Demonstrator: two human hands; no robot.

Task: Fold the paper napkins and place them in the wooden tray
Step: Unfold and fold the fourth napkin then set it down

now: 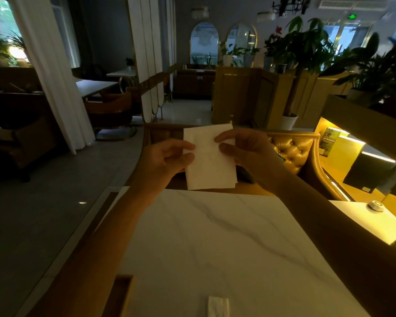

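A white paper napkin hangs in the air beyond the far edge of the marble table, held upright and partly unfolded. My left hand pinches its left edge between thumb and fingers. My right hand pinches its right edge the same way. A corner of the wooden tray shows at the table's near left, mostly cut off by the frame. A white packet of napkins lies on the table at the bottom edge of the view.
A tufted gold chair stands across the table. A small white round device sits at the table's right corner. A lit shelf with leaflets lies to the right, potted plants behind it. Grey floor runs along the left.
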